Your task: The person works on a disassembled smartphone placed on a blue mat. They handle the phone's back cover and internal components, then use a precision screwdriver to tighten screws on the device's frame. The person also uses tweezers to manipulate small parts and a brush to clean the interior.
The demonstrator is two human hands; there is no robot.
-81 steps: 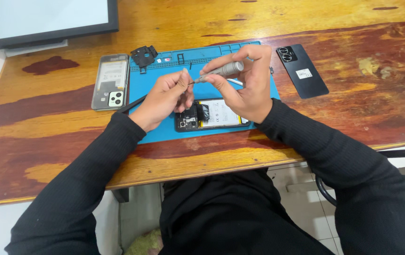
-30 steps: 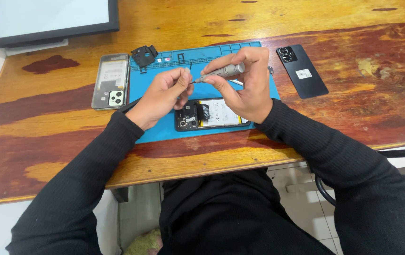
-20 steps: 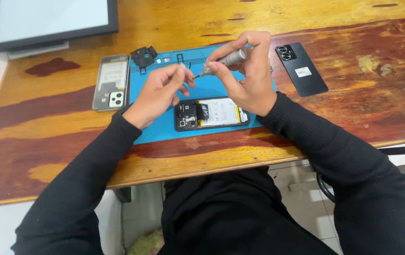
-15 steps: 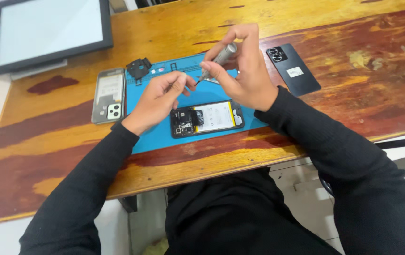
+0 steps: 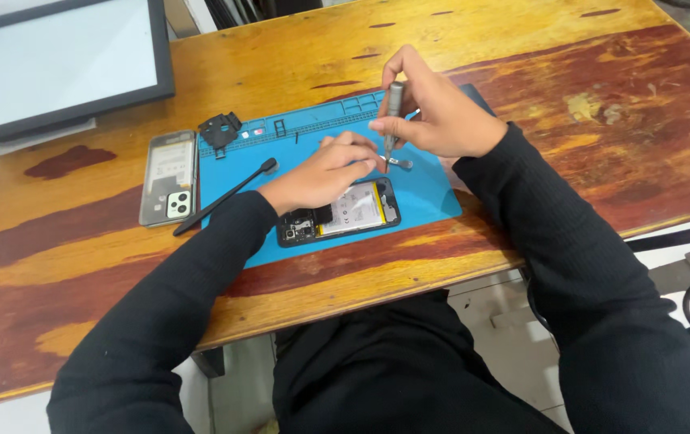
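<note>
Far out to the left of both hands, lying flat at the desk's back corner: a black-framed display panel (image 5: 63,68) with a pale screen. Nearer, well left of the left hand, resting face-down on the wooden table (image 5: 562,64): a translucent phone back cover (image 5: 169,178) with its camera cutout toward the near end. Just behind and right of that cover, sitting at the far left corner of the blue repair mat (image 5: 281,149): a small black plastic frame part (image 5: 219,130). Stretching diagonally from the mat onto the wood, just left of the left forearm: a slim black spudger (image 5: 224,197).

Lying palm-down on the mat, fingers curled and bunched together: the left hand (image 5: 325,170), fingertips pressing at or pinching a small metal piece (image 5: 398,163) — too small to tell which. Lying just under and to the near side of that hand, partly covered by its wrist: the opened smartphone (image 5: 338,212), flat on the mat, battery and dark board showing.

Hovering just right of and behind the left hand, almost touching its fingertips: the right hand (image 5: 440,112), thumb and fingers pinching a grey precision screwdriver (image 5: 392,104) held nearly upright, tip pointing down at the small metal piece. Peeking out behind the right hand: a dark corner of something, too hidden to name.
</note>
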